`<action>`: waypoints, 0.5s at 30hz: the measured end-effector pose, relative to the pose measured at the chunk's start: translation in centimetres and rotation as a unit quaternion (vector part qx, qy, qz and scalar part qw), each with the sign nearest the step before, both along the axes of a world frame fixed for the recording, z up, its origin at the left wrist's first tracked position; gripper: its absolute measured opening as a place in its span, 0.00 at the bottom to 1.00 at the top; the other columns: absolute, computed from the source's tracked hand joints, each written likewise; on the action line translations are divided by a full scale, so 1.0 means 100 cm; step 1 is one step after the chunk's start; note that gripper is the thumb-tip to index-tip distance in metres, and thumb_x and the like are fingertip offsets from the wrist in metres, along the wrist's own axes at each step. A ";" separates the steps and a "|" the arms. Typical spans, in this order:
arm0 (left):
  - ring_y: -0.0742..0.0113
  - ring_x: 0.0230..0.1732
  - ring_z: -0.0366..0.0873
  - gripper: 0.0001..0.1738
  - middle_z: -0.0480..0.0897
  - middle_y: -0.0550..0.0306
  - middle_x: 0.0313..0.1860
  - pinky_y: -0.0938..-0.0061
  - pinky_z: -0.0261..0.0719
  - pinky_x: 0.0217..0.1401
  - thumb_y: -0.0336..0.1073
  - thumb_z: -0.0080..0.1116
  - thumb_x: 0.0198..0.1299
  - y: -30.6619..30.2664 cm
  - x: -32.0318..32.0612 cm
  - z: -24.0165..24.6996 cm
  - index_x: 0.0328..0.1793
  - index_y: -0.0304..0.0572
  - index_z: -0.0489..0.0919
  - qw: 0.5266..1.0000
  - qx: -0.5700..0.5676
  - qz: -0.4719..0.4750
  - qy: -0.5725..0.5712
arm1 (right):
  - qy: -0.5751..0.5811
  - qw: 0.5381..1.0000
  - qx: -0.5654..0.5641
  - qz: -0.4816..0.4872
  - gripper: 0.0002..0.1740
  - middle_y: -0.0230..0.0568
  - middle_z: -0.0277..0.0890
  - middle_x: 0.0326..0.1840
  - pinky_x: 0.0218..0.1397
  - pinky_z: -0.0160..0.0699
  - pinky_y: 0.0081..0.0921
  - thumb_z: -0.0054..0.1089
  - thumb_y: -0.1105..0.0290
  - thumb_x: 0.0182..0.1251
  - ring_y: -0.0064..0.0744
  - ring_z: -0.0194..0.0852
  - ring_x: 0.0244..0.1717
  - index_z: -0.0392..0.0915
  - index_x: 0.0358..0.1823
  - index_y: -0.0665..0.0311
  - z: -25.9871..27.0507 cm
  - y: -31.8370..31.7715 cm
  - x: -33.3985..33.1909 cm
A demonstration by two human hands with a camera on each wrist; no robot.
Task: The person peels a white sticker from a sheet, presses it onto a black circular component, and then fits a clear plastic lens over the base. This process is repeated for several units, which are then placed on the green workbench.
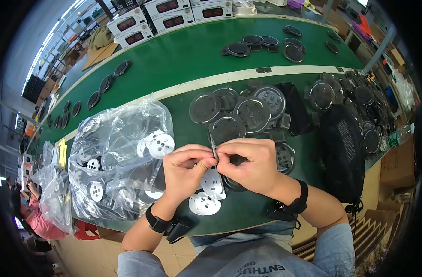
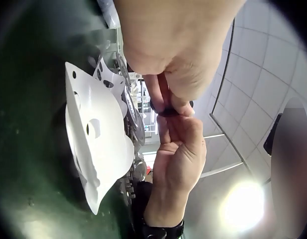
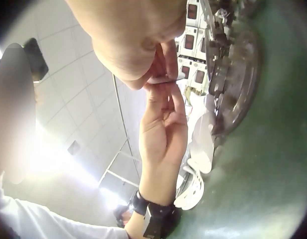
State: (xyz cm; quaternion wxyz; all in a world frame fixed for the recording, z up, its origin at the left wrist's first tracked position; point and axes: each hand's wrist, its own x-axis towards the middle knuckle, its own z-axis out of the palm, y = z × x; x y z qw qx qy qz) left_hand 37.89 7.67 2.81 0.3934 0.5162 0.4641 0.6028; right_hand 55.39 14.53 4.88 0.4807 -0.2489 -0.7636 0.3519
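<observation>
Between the fingertips of both hands is a thin disc (image 1: 213,144), seen nearly edge-on. My left hand (image 1: 185,170) pinches one face with thumb and fingers, and my right hand (image 1: 253,162) pinches it from the other side. It looks dark in the left wrist view and shows a pale edge (image 3: 168,79) in the right wrist view. Below the hands on the green table lie white discs with punched holes (image 1: 204,204), one slightly curled. Just beyond the fingers stands a group of round dark transparent covers (image 1: 252,114), partly stacked on one another.
A clear plastic bag (image 1: 123,134) holding white perforated discs lies left. To the right are a black mesh pouch (image 1: 342,152) and a heap of dark round parts (image 1: 364,94). More round parts (image 1: 238,49) sit on the far green strip, with boxes (image 1: 174,21) behind.
</observation>
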 end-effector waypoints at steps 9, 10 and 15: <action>0.69 0.41 0.83 0.05 0.86 0.50 0.43 0.76 0.83 0.44 0.22 0.69 0.58 0.001 -0.002 0.000 0.40 0.28 0.86 1.000 0.009 0.014 -0.016 | 0.050 0.996 -0.059 0.037 0.07 0.43 0.86 0.32 0.37 0.86 0.22 0.69 0.80 0.53 0.29 0.88 0.31 0.85 0.35 0.70 0.004 0.000 -0.003; 0.69 0.41 0.83 0.05 0.86 0.50 0.43 0.76 0.84 0.44 0.22 0.69 0.58 0.001 -0.002 0.000 0.40 0.28 0.86 1.000 0.007 0.016 -0.014 | 0.049 0.997 -0.056 0.037 0.07 0.43 0.86 0.32 0.36 0.86 0.22 0.69 0.80 0.53 0.29 0.88 0.31 0.85 0.35 0.70 0.003 0.001 -0.003; 0.67 0.41 0.84 0.05 0.86 0.50 0.42 0.75 0.84 0.44 0.21 0.69 0.57 -0.002 0.000 0.007 0.40 0.28 0.86 0.999 0.016 0.015 0.049 | 0.035 0.998 -0.047 0.026 0.06 0.43 0.85 0.31 0.36 0.86 0.22 0.69 0.79 0.53 0.30 0.88 0.31 0.85 0.34 0.70 0.003 -0.001 -0.002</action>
